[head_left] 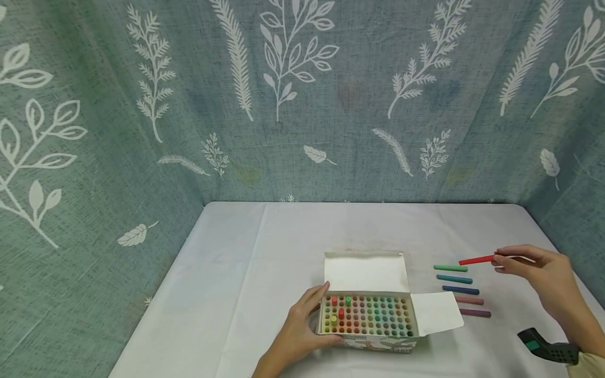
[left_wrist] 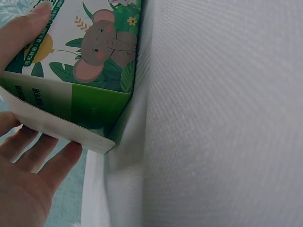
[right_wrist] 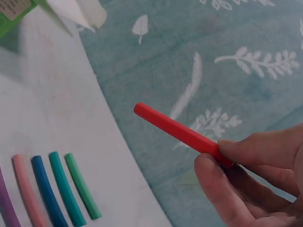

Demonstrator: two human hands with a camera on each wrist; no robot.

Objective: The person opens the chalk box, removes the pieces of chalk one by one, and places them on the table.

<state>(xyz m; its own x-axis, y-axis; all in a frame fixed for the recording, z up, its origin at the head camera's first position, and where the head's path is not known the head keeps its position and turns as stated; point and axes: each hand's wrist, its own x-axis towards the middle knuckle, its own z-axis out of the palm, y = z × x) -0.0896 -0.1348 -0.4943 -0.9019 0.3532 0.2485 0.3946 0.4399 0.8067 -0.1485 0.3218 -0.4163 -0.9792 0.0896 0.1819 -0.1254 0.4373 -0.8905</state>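
Note:
My left hand grips the left end of an open cardboard box, thumb on its printed front and fingers behind the end wall. An elephant picture shows on the box front in the left wrist view. Inside, a holder with rows of round holes bears a few upright crayons, red, green and yellow. Off to the right, my right hand pinches a red crayon by one end between thumb and fingers. It is raised over the table, its free end pointing left toward the box side.
Several crayons lie in a column right of the box: light green, teal, blue, pink and purple. The box's lid stands folded back, and a side flap sticks out right. A leaf-patterned curtain surrounds the white table.

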